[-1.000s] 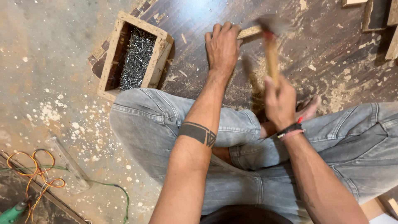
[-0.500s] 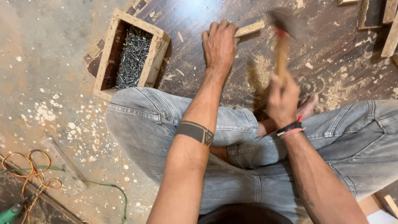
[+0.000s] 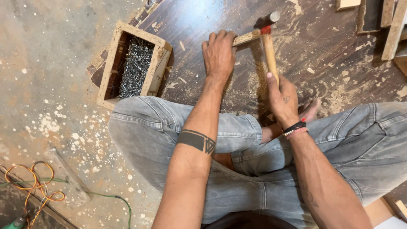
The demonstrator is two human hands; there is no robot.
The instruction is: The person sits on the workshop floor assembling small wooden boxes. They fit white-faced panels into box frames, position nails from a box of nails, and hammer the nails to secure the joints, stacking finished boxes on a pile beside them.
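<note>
Right hand [image 3: 283,98] fisted round hammer [image 3: 268,46] (head down); left hand [image 3: 218,51] flat, fingers together, on wood strip [image 3: 246,38]

Wood workshop: sawdust floor [image 3: 63,127], nail box [image 3: 135,63], offcuts [image 3: 392,29].
</note>
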